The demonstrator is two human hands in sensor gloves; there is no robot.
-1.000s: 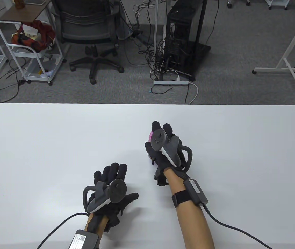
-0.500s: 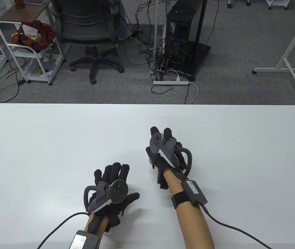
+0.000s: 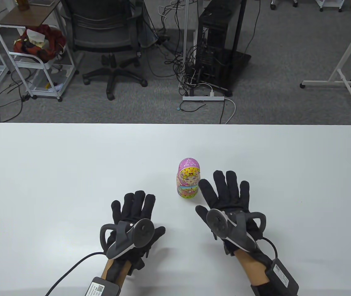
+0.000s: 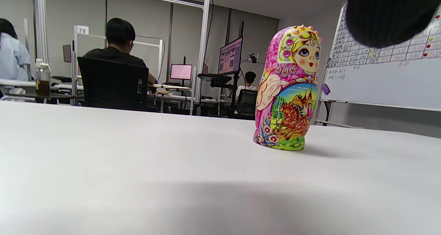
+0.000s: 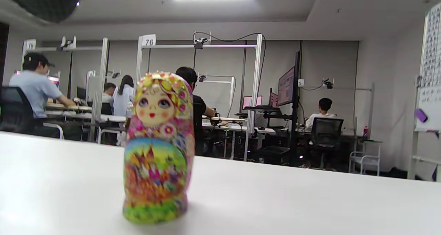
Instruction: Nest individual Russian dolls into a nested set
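Plainly, both hands' fingers (image 3: 226, 185) spread (flat), doll (image 3: 188, 182) untouched

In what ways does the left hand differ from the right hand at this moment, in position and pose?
The right hand lies beside the doll, its fingers spread wide; the left hand lies farther from the doll, nearer the table's front edge, its fingers closer together. The right hand's index fingertip reaches level with the doll's base; the left hand's fingertips stop short of it. Both are open, palm down, grip nothing, and wear black gloves with trackers.
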